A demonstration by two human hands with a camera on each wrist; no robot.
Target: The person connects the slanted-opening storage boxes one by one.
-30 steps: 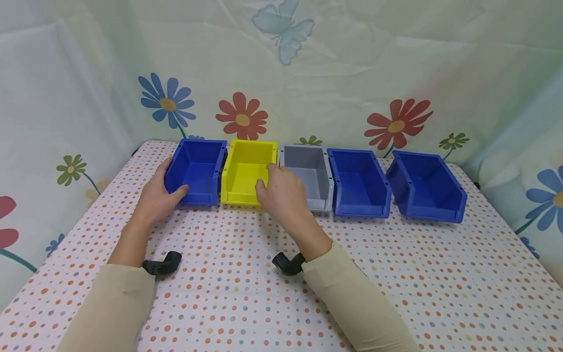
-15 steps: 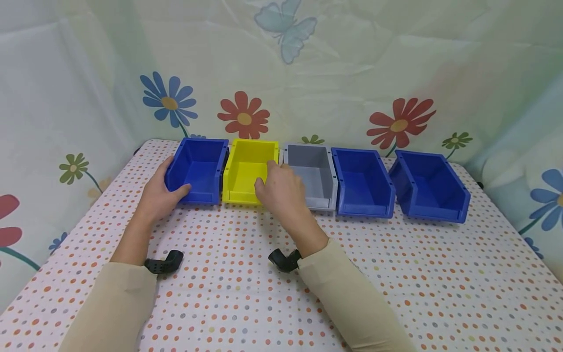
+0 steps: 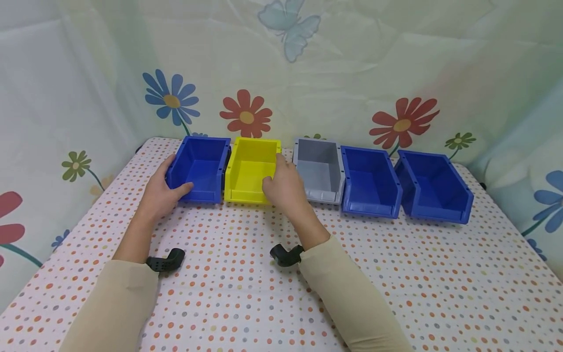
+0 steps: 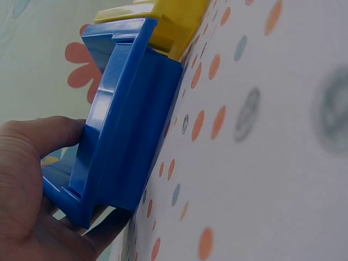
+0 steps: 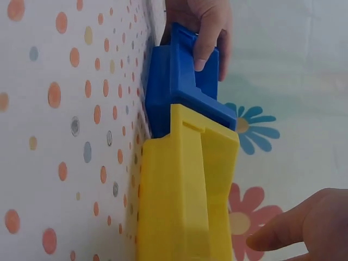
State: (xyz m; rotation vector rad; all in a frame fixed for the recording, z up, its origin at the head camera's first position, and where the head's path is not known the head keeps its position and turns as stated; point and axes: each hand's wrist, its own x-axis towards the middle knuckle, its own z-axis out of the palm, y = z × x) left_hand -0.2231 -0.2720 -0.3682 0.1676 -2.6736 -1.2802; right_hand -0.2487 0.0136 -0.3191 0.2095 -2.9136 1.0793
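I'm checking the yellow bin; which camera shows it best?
Head view: the yellow bin shows nearly whole, inside included. Left wrist catches part beyond a blue bin; right wrist shows its front, cut off below.

The head camera looks forward and down from above and behind the left hand (image 3: 160,193) and right hand (image 3: 288,188), far enough back to frame both with the table (image 3: 233,293). Low and close behind their hands, the left wrist camera (image 3: 170,260) and right wrist camera (image 3: 286,255) show the table tipped sideways; the right one faces towards the left hand, and both share that hand, its blue bin (image 4: 133,128) and the neighbouring yellow bin (image 5: 182,190).
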